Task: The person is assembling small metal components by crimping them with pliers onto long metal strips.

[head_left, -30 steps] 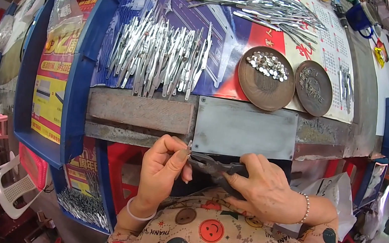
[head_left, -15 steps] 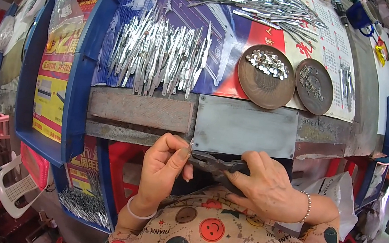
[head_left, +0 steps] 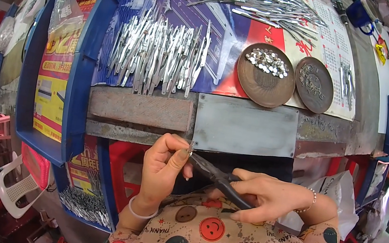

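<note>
My left hand (head_left: 161, 167) is closed, pinching a small shiny metal piece (head_left: 191, 148) between thumb and forefinger near the bench edge. Most of that piece is hidden by the fingers. In my right hand (head_left: 269, 194) is a pair of dark pliers (head_left: 220, 179), its handles held apart in the palm and fingers. The plier jaws point left and meet the metal piece at my left fingertips. Just beyond both hands, a grey metal plate (head_left: 245, 128) is fixed to the bench edge, with a worn flat block (head_left: 141, 109) to its left.
Thin metal strips (head_left: 159, 57) lie in a row beyond the block; another pile (head_left: 259, 4) is farther back. One brown dish (head_left: 264, 91) holds shiny discs, another (head_left: 321, 98) small slim pieces. A blue tray (head_left: 81, 78) stands left, above a lower bin of metal parts (head_left: 84, 205).
My right hand has turned and its fingers have spread along the pliers, whose handles now angle down to the right. My left hand has stayed nearly in place.
</note>
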Demonstrator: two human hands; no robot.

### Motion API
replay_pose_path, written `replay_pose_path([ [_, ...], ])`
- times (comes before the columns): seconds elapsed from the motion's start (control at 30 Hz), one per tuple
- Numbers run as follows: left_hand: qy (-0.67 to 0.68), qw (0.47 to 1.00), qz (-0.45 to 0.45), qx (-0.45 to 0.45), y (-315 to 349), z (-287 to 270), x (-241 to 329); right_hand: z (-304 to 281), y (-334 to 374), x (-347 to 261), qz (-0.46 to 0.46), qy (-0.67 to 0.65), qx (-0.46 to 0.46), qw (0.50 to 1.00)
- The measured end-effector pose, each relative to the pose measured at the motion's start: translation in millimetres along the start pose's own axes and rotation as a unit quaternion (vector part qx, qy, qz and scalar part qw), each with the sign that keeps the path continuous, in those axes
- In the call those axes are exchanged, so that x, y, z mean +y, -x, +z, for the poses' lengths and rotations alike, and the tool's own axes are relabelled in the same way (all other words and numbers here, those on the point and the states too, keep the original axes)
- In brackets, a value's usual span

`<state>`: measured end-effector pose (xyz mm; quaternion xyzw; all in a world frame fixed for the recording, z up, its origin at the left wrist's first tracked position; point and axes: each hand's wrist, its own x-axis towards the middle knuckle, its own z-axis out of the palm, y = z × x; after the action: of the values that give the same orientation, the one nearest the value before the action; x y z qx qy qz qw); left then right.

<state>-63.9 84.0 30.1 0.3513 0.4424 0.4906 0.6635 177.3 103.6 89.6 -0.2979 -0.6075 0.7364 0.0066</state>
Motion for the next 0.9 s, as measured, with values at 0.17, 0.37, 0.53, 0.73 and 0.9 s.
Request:
replay_pose_path([
  [0.17, 0.069, 0.997, -0.013, 0.003, -1, 2, 1, 9, 6, -1, -0.008, 0.182, 0.069, 0.981],
  [0.37, 0.134, 0.99, -0.048, -0.005, 4, -3, 5, 18, 8, -3, -0.023, 0.33, 0.155, 0.931],
  [0.53, 0.136, 0.988, -0.063, -0.031, 11, 2, 4, 25, 6, -5, -0.022, 0.396, 0.199, 0.896],
  [0.73, 0.123, 0.99, -0.065, -0.015, 15, 9, 8, 28, 10, -3, -0.042, 0.434, 0.211, 0.875],
  [0.9, 0.127, 0.989, -0.069, -0.011, 17, 11, 9, 30, 12, -1, -0.045, 0.435, 0.219, 0.872],
])
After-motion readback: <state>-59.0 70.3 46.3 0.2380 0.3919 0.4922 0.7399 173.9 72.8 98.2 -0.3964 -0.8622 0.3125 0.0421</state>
